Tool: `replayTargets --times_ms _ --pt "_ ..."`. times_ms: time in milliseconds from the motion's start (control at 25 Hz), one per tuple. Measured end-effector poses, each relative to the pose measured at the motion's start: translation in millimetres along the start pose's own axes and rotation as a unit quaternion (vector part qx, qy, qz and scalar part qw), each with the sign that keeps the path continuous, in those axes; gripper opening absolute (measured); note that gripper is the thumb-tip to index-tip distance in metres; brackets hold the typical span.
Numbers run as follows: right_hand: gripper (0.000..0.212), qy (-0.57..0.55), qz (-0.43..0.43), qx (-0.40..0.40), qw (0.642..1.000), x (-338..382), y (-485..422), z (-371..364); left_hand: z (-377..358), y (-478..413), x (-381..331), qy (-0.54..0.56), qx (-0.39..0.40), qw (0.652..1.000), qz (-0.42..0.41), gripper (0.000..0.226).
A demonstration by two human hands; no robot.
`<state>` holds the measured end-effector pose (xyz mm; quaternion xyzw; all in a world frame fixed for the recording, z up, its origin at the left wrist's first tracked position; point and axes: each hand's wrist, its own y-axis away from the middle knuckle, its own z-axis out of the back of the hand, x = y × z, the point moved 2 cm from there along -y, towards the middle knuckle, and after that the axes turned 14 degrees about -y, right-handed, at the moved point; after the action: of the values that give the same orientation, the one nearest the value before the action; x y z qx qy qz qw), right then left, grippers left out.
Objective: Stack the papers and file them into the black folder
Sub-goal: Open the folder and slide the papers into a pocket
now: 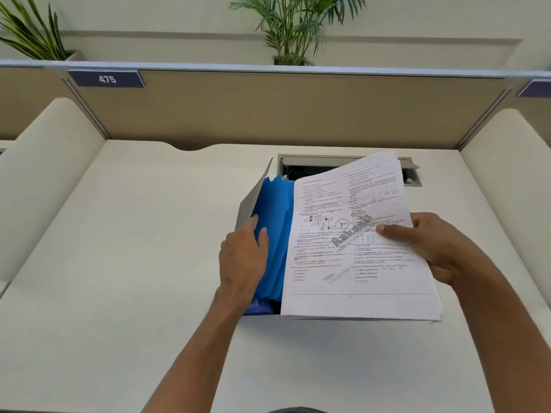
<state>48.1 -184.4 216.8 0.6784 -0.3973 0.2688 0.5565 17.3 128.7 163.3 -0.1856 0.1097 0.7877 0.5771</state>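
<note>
A stack of printed white papers (351, 263) is gripped at its right edge by my right hand (432, 248), thumb on top. The stack lies tilted over the right half of an open folder (253, 195), whose grey cover stands raised at the left. Several blue dividers (277, 222) fan out inside the folder. My left hand (243, 260) presses against the blue dividers, with fingers spread between the cover and the dividers, holding them to the left. The stack's left edge sits beside the dividers. The folder's bottom half is hidden under the papers.
The white desk (134, 263) lies between cream side partitions (44, 180) and a tan back panel (268, 108) labelled 475. A grey cable hatch (413, 171) is open behind the folder. Potted plants (295, 28) stand beyond the panel.
</note>
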Motion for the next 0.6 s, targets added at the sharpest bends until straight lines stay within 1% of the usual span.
replayTargets --times_ms 120,200,400,480,600 --pt "0.016 0.002 0.012 -0.006 1.000 9 13 8 -1 5 -8 0.034 0.022 0.999 0.004 0.067" --pt "0.017 0.003 0.022 -0.010 1.000 12 20 13 -3 9 -16 0.035 0.026 0.999 -0.006 0.074" --pt "0.017 0.014 0.029 -0.020 0.999 16 30 21 -7 18 -36 0.000 0.075 0.997 -0.036 0.065" --pt "0.018 0.021 0.028 -0.029 0.999 17 31 23 -10 21 -41 -0.015 0.081 0.996 -0.043 0.063" --pt "0.020 0.032 0.024 -0.034 0.999 18 34 23 -14 23 -40 0.004 0.080 0.996 -0.030 0.062"
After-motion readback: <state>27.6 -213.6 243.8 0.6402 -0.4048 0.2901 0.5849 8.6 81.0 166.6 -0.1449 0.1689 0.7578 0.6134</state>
